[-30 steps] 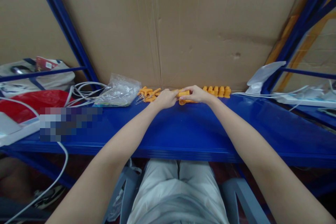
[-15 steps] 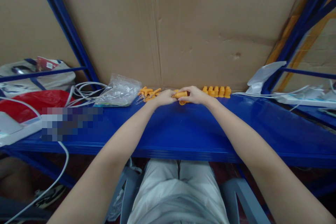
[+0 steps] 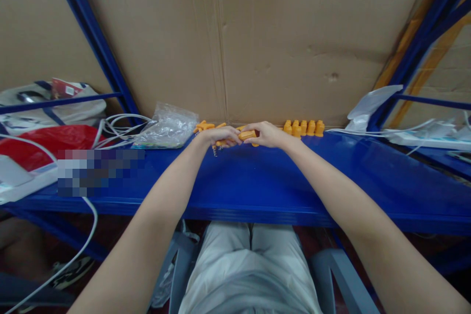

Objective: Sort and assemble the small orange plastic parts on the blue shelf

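Note:
My right hand (image 3: pixel 265 134) is closed around an orange cylindrical piece (image 3: pixel 248 135) above the back of the blue table (image 3: pixel 257 181). Close on its left, my left hand (image 3: pixel 225 135) has its fingers round a smaller orange piece (image 3: pixel 221 143) with a thin metal spiral hanging below. More orange T-shaped pieces (image 3: pixel 205 126) lie behind and left of my left hand, partly hidden by it. Several orange bottle-shaped pieces (image 3: pixel 311 128) stand upright in rows to the right of my right hand.
A clear plastic bag (image 3: pixel 165 127) and white cables (image 3: pixel 123 125) lie on the left, beside a red bag (image 3: pixel 47 144). Cardboard (image 3: pixel 279 49) walls off the back. White plastic (image 3: pixel 370 108) and a power strip (image 3: pixel 437 140) are at the right.
My left hand has moved slightly left and turned palm down, and a small orange piece with a spiral now shows under it. My right hand and the cylindrical piece have shifted slightly left.

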### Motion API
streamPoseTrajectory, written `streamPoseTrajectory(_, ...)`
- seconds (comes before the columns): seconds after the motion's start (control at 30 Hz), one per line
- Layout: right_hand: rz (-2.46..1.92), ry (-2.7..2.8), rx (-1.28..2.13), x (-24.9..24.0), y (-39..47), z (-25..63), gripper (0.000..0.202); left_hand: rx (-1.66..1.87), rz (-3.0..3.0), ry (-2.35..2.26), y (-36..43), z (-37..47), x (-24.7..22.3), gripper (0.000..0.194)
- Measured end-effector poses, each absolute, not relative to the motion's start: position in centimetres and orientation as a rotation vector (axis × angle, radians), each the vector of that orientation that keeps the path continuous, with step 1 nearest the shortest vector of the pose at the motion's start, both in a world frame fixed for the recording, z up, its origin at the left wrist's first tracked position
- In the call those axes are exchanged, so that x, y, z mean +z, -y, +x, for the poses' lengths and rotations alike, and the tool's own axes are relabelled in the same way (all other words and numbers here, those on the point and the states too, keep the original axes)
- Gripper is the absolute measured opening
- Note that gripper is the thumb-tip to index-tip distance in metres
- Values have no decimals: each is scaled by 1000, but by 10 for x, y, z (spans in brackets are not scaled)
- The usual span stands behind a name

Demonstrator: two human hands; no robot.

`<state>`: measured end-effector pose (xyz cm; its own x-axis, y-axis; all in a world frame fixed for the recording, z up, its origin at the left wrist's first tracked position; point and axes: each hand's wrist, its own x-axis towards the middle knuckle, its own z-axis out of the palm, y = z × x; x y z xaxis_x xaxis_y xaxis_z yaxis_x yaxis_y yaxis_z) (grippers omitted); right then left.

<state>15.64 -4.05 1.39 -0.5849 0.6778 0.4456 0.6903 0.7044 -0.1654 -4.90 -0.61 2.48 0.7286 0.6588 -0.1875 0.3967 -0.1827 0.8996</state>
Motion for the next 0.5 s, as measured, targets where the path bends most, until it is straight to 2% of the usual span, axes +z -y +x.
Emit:
streamPoseTrajectory(0.13, -990, 2488, -288, 14, 47, 154, 37, 258, 1760, -725, -7, -63, 24, 15)
streamPoseTrajectory(0.3, -927, 2540, -616, 14, 52, 157, 41, 250, 1722, -671, -16, -71, 22, 18)
streamPoseTrajectory(0.5, -935, 2551, -688, 10, 51, 160, 40, 183, 1773, -640, -13, -68, 21, 20)
